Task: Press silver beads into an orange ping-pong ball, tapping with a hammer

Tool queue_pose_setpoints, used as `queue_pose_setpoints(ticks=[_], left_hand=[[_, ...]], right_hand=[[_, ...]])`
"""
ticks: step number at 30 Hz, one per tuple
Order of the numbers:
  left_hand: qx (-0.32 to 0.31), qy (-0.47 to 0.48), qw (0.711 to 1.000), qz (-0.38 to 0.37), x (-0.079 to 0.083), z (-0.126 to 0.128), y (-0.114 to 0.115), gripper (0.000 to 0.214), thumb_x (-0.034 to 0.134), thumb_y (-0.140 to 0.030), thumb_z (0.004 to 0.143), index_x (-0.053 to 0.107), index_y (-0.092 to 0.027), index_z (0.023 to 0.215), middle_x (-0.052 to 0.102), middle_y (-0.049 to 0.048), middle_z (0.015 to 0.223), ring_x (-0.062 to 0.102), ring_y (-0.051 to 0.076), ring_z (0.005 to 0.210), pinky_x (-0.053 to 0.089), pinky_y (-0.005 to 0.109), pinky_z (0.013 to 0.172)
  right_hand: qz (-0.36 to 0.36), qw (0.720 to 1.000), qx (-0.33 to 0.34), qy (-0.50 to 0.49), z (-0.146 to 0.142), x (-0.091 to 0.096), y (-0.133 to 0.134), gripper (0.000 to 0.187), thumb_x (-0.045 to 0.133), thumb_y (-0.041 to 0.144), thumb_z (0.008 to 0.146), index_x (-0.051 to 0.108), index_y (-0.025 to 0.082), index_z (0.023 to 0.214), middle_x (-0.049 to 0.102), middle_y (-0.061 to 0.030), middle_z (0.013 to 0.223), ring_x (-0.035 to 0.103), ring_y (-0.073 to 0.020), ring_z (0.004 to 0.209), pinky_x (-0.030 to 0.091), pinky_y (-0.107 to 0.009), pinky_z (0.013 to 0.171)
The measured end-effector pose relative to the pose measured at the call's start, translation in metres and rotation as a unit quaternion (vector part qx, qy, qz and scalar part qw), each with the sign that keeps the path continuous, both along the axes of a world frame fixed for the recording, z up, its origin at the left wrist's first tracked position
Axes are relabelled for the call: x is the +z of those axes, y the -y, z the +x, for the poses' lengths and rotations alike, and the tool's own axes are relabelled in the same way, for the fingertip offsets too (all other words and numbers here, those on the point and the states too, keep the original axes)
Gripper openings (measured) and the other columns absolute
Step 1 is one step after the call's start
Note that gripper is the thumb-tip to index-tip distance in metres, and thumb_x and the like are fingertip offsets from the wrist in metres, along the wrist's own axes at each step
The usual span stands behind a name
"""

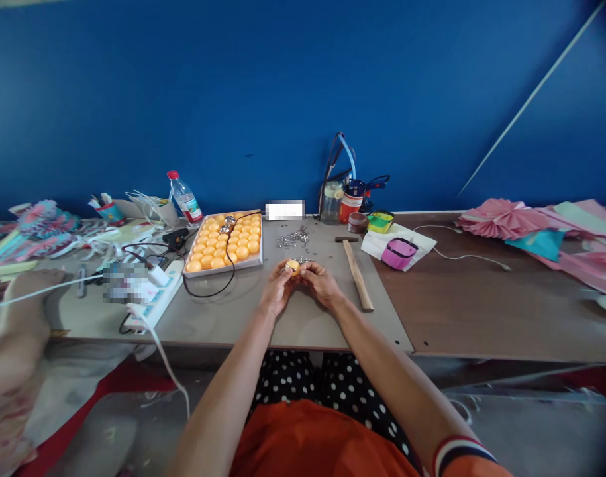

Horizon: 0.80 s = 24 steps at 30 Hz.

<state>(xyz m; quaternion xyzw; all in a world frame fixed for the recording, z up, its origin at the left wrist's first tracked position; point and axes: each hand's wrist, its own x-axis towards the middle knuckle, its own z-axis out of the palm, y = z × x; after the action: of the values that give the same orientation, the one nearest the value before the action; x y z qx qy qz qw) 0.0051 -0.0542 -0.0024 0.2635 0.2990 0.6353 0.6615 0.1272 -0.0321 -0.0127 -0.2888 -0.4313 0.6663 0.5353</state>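
Observation:
Between the fingertips of my left hand [277, 291] and my right hand [321, 283] is a small orange ball [293, 266], low over the grey table. A bit of its top looks pale or shiny, too small to make out. Both hands are closed around it, the left thumb against its near side. Just beyond my fingers lie small shiny metal pieces [297, 236], loosely scattered. To the left, a shallow box [261, 242] holds rows of similar orange balls [223, 250], with a few round silvery items [230, 220] on top.
A wooden-handled hammer [358, 275] lies right of my hands. A power strip [158, 298] and black cable [210, 296] are left. Behind stand a bottle [184, 202], jar [331, 202] and red cup [351, 207]. A pink pouch-like item [400, 253] lies right; another person's arm [24, 311] is far left.

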Motion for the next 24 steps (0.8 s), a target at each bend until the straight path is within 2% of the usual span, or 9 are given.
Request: queue_pose_setpoints(ticks=[10,17,24], left_hand=[[0.014,-0.026,0.999,0.013,0.0004,0.0023,0.0002,0.047,0.081,-0.025,0.056,0.059,-0.018,0.097,0.067,0.0009,0.080,0.060,0.012,0.065,0.046,0.027,0.065],[0.038,-0.048,0.998,0.023,-0.0008,0.0054,0.0007,0.048,0.081,-0.026,0.055,0.058,-0.018,0.097,0.065,0.0012,0.083,0.060,0.013,0.064,0.047,0.029,0.062],[0.059,-0.085,0.994,0.027,-0.0060,0.0063,0.0000,0.045,0.079,-0.028,0.058,0.059,-0.018,0.098,0.065,0.0020,0.086,0.060,0.013,0.067,0.049,0.027,0.064]], right_hand=[[0.002,1.000,0.005,0.012,0.0004,-0.0005,0.0014,0.024,0.073,0.034,0.061,0.058,0.018,0.070,0.053,0.0052,0.059,0.045,-0.0076,0.053,0.037,-0.021,0.054],[-0.008,0.999,0.001,0.052,0.0019,-0.0062,0.0004,0.024,0.069,0.037,0.063,0.055,0.020,0.073,0.051,0.0061,0.055,0.043,-0.0078,0.047,0.035,-0.019,0.044],[-0.009,0.998,-0.010,0.066,0.0009,-0.0017,0.0040,0.023,0.067,0.036,0.065,0.051,0.021,0.073,0.049,0.0080,0.052,0.042,-0.0071,0.043,0.035,-0.019,0.042]])
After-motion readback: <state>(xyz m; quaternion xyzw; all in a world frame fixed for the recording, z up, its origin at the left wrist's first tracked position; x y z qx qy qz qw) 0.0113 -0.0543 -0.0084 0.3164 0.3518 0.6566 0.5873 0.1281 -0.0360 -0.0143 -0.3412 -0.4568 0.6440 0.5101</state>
